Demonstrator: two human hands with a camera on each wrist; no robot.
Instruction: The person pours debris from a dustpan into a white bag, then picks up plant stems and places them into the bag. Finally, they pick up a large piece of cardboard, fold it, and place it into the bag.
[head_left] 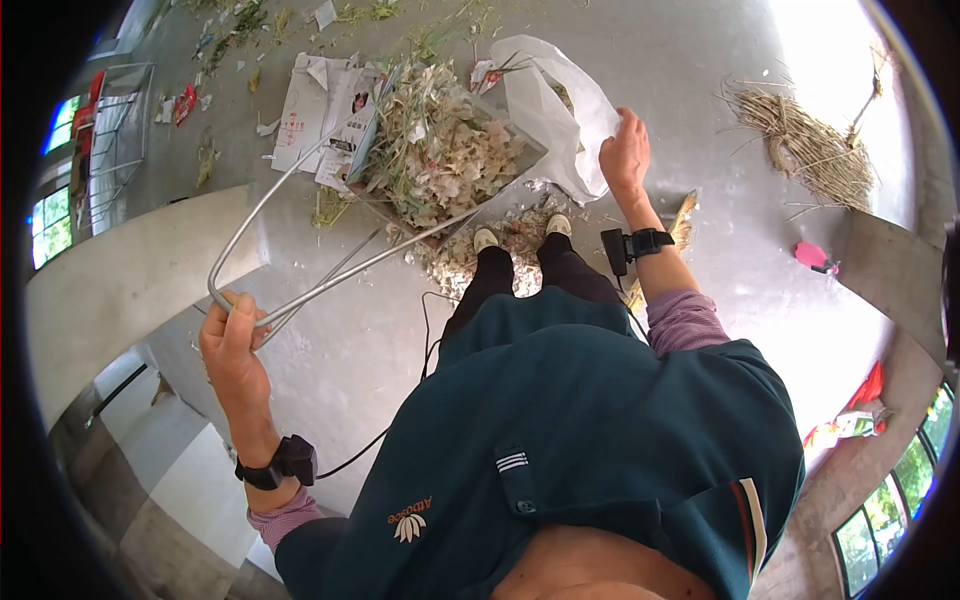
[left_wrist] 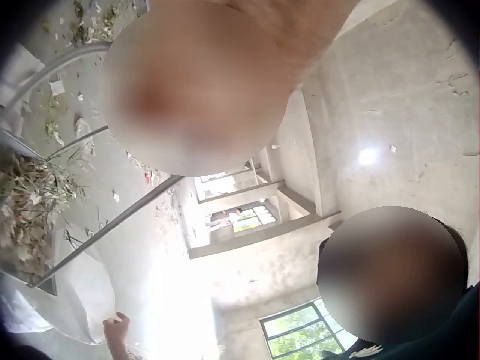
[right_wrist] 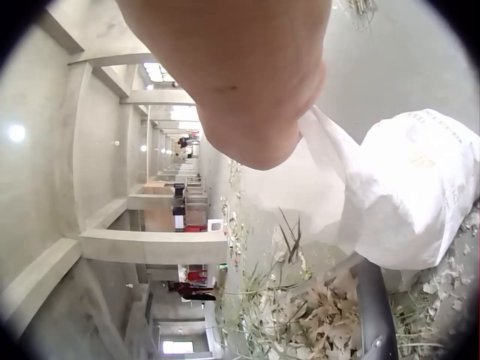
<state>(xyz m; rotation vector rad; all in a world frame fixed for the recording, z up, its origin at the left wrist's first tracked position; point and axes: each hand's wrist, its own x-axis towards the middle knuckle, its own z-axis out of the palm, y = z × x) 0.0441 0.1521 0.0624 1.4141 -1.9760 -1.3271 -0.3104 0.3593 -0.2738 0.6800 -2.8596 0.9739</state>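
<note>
"Where is the metal-handled pan [head_left: 532, 158]?"

"At upper center of the head view, heaped with pale scraps and green stalks [head_left: 455, 150]. Its tubular handle [head_left: 360, 267] runs down to a bend at the frame's left."

"Which way does it point?"

"The long axis slants from lower left to upper right, pan end uppermost, handle bend lowest. One corner juts right, toward the white sack [head_left: 590, 110]."

"And the grip?"

"The left hand [head_left: 235, 350] curls its fingers around the bend. The right hand [head_left: 628, 155], right of the pan, pinches the sack's rim; the fingertips are hidden in the right wrist view."

"What surrounds them?"

"A flattened carton [head_left: 300, 115] lies just left of the pan, loose scraps litter the floor below it around the person's pale shoes [head_left: 558, 226], and a bundle of dry stalks [head_left: 815, 145] lies at upper right, well apart."
</note>
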